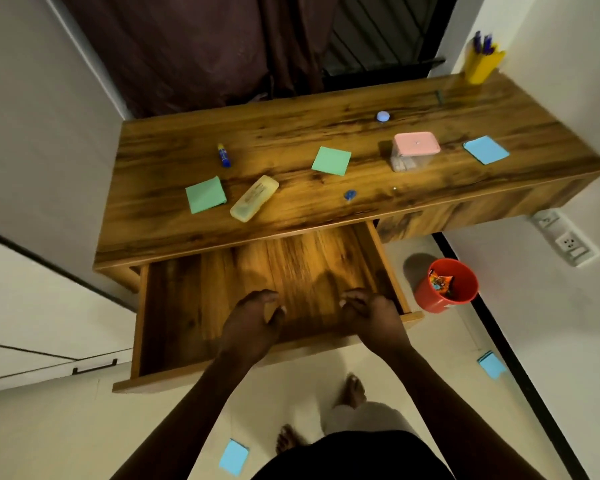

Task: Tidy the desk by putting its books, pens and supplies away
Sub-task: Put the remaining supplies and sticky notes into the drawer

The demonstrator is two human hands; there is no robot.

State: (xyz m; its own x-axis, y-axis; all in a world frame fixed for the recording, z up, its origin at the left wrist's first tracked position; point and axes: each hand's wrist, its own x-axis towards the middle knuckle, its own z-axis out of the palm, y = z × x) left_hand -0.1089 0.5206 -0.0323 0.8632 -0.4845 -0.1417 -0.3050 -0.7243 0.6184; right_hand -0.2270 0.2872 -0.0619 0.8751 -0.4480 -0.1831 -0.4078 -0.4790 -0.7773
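The wooden desk (326, 109) has its wide drawer (174, 306) pulled out, and the drawer's inside shows only bare wood. My left hand (253, 320) and my right hand (371, 315) hover side by side over the drawer's front part, fingers curled in, nothing visible in either. On the desktop lie two green sticky-note pads (205, 195) (331, 160), a blue pad (485, 149), a glue stick (223, 155), a yellow pencil case (254, 198), a small blue sharpener (350, 194), a round pale-blue item (383, 116) and a clear box with a pink lid (415, 150). A yellow pen holder (481, 65) stands at the far right corner.
An orange bin (445, 285) with wrappers sits on the floor right of the drawer. Blue note pads lie on the floor near my feet (234, 457) and by the right wall (491, 364). A wall socket (565, 237) is at the right; white cupboards (32, 323) are at the left.
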